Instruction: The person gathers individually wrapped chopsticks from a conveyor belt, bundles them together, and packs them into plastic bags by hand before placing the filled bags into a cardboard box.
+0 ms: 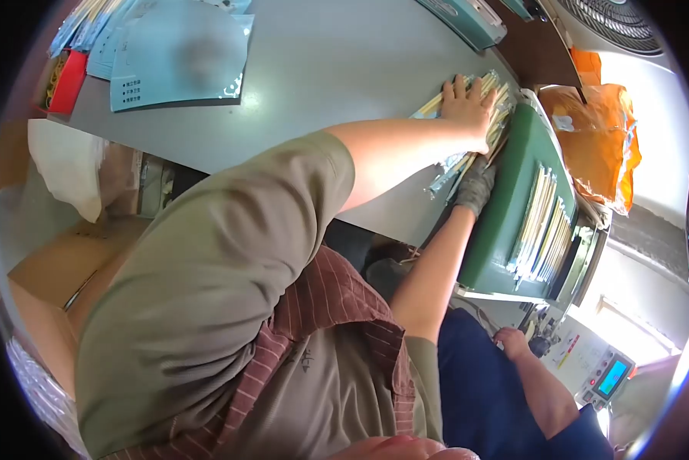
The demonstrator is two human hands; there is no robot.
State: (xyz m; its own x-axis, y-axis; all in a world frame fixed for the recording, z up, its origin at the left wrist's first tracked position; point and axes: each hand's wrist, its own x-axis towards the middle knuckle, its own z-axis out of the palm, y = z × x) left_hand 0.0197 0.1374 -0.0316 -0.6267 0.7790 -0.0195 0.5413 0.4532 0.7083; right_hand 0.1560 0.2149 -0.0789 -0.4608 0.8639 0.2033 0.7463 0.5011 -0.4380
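Note:
My left hand (469,113) is bare and lies with fingers spread over a pile of wrapped chopsticks (435,106), pale sticks in clear wrappers with blue print, at the table's right end. Just below it, my right hand (476,188) wears a dark grey glove. Its fingers look closed at the lower ends of the same pile, though the tips are partly hidden. Beside both hands is a green board (492,244) with a slanted surface. Two groups of wrapped chopsticks (534,222) lie side by side on it.
The grey table (321,69) holds light-blue printed bags (176,61), more wrapped sticks and a red box (69,83) at left. Orange plastic bags (596,142) stand beyond the board. Another person's hand (512,342) is near a machine with a lit display (612,376).

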